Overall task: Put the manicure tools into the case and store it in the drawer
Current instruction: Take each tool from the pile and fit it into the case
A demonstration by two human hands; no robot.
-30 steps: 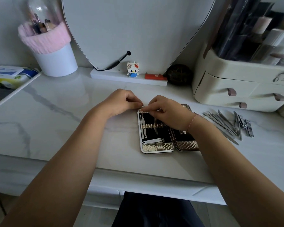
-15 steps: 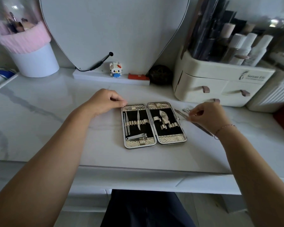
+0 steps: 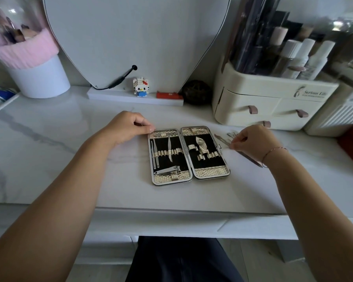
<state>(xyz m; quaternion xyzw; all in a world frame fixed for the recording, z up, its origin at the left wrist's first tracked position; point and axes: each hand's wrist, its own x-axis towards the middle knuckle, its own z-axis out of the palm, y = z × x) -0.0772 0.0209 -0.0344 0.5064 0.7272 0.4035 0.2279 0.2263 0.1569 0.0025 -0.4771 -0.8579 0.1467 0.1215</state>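
The case (image 3: 190,154) lies open on the table (image 3: 69,159) in front of you, with tools strapped in its left half; your left hand (image 3: 128,127) is at its far-left corner; your right hand (image 3: 253,141) is on the loose tools (image 3: 220,139) just right of it; the drawer unit (image 3: 263,106) stands behind those, and the mirror (image 3: 135,37) behind the case.

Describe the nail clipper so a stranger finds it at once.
On the white marble table, an open case lies flat before the heart-shaped mirror. In its left half, near the front edge, the nail clipper lies crosswise. It alone is broad; the tools beyond it are thin rods.
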